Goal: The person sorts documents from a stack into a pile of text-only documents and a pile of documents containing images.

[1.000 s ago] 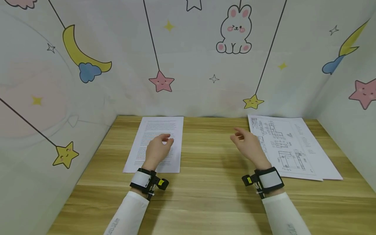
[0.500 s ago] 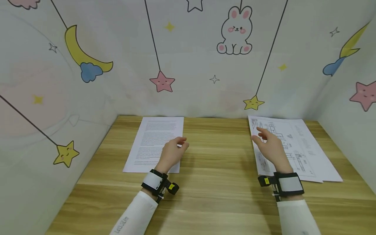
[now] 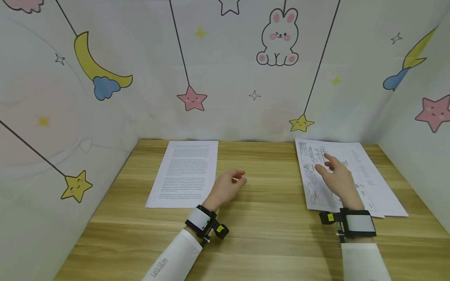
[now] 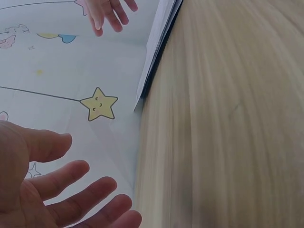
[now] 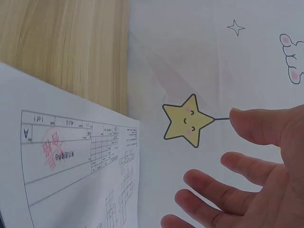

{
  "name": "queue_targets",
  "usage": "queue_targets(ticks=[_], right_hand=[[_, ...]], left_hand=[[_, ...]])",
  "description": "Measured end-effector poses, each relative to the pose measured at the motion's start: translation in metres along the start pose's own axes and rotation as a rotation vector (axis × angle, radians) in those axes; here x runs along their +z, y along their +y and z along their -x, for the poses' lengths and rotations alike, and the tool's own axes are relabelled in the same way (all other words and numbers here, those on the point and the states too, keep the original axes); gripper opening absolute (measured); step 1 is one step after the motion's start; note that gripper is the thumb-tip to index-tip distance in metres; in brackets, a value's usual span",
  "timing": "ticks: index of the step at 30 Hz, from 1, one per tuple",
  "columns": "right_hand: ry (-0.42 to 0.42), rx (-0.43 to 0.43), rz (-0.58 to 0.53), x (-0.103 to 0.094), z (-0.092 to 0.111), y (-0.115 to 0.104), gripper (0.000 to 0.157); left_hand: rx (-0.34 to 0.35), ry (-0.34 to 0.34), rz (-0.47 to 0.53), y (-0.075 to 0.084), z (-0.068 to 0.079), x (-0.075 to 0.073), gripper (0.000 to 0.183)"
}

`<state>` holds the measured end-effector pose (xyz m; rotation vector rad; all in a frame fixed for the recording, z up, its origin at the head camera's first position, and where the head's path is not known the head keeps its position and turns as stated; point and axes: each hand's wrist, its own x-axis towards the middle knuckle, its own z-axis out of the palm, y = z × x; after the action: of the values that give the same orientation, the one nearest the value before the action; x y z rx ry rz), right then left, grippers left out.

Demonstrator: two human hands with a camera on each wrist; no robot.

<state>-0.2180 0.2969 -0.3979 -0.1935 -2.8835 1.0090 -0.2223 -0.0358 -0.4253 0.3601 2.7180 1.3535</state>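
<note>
Drawing sheet (image 5: 78, 166) reads "1 of 1", "A" (left sleeve lettering (image 3: 159, 267) blurred).

Looks like a paperwork booth: closed in by pale cartoon-printed walls (image 3: 239, 125) behind and beside a brown wood-grain surface (image 3: 263, 230), with white printed papers (image 3: 184, 171) on it.

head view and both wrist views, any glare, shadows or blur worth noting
Head view: soft light, no harsh glare, faint shadow beside the right sleeve on the tabletop, print on the text sheet too small to read; left wrist view: pale, tabletop grain soft, left hand fairly distinct; right wrist view: red stamp on the drawing sheet visible, no strong blur.
</note>
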Motion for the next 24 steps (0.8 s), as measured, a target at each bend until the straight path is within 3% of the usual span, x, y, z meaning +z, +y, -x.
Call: queue_targets(ticks=[14,24], right_hand=[[-0.032,0.096,0.016,-0.021,-0.005,0.031,0.075],[-0.110,0.168,0.080,-0.033,-0.011,0.058,0.077]], left_hand=[[0.042,-0.119,0.021,0.012,0.000,0.024,0.039],[0.063,-0.181,0.047,0.018,-0.005,0.047,0.038]])
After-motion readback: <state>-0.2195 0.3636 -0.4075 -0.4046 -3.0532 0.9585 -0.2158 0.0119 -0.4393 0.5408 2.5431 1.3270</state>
